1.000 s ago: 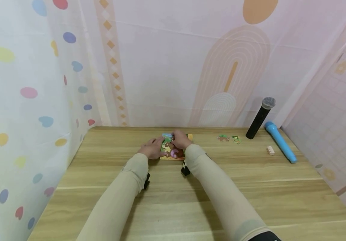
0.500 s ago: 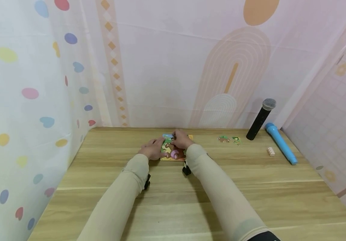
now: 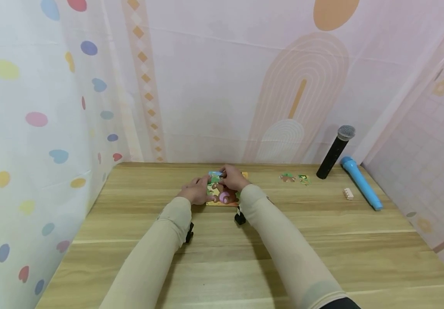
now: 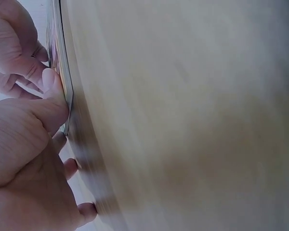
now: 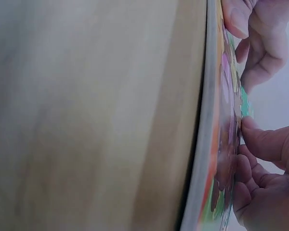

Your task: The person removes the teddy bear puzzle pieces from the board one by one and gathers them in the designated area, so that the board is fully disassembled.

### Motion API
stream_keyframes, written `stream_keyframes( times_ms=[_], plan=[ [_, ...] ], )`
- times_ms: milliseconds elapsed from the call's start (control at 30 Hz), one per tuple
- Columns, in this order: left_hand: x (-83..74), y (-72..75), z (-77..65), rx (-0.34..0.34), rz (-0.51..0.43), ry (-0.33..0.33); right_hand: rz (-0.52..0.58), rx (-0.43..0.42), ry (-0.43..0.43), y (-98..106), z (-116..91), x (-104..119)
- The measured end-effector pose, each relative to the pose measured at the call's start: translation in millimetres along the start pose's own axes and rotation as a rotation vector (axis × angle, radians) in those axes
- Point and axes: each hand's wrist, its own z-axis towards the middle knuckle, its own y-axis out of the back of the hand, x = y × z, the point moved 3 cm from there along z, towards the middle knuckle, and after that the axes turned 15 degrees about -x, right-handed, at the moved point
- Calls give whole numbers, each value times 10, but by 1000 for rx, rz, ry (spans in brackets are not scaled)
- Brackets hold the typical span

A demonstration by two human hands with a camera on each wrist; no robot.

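A colourful jigsaw puzzle board (image 3: 226, 198) with a brown cartoon animal lies flat near the table's back edge. My left hand (image 3: 195, 191) rests at its left side, the thumb (image 4: 52, 89) pressing on its face and the other fingers along the edge, tips down on the table. Over the upper part of the board, my right hand (image 3: 232, 178) bends its fingers and appears to pinch a small puzzle piece, mostly hidden by them. The right thumb (image 5: 265, 143) touches the board's surface. Two loose puzzle pieces lie to the right, one brown and green (image 3: 287, 177), one green and yellow (image 3: 304, 179).
A black microphone (image 3: 332, 156) stands tilted at the back right. Beside it lies a blue toy microphone (image 3: 362, 184). A small pale toy block (image 3: 348, 194) sits in front of them. Patterned curtains (image 3: 206, 86) border the wooden table (image 3: 214, 262).
Both hands stay at the puzzle board, with only a slight shift of the right hand's fingers at its upper part. The head view wobbles slightly. Loose pieces and microphones remain in place.
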Motion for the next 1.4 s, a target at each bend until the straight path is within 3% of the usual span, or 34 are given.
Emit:
stream_keyframes(
  times_ms=[267, 733, 933, 1100, 1400],
  plan=[
    [-1, -6, -15, -22, -84, 15, 2, 7, -3, -31, 5, -5],
    [-69, 87, -112, -9, -80, 5, 75, -6, -52, -46, 31, -16],
    [-219, 201, -202, -10, -14, -48, 60, -16, -49, -31, 28, -11],
    [-254, 221, -192, -23, 24, -64, 25, -8, -25, -20, 28, 6],
    [-210, 149, -183, -26, -33, -97, 55, 19, -28, -31, 4, -61]
  ],
)
